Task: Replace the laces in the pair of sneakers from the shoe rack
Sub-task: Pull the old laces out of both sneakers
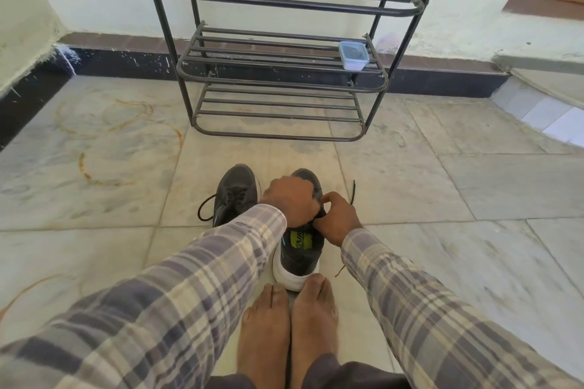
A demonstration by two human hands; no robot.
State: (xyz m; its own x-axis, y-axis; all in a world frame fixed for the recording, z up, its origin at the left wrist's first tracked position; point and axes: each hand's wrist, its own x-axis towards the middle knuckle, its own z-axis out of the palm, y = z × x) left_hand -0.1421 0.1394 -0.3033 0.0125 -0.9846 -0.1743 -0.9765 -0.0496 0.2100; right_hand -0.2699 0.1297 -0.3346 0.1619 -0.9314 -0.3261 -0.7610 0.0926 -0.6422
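Left hand [290, 199] grips the nearer sneaker [300, 257] on the floor before a shoe rack [284, 84]. Right hand [338, 219] pinches its black lace [353, 191].

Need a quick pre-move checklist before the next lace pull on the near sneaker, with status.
1. Near sneaker heel against toes: ok.
2. Left hand gripping near sneaker's top: ok.
3. Right hand pinching lace: ok.
4. Lace end free on floor: ok.
5. Far sneaker unlaced: not ok, still laced.
6. Replacement laces at hand: cannot tell; contents of box on rack unclear.
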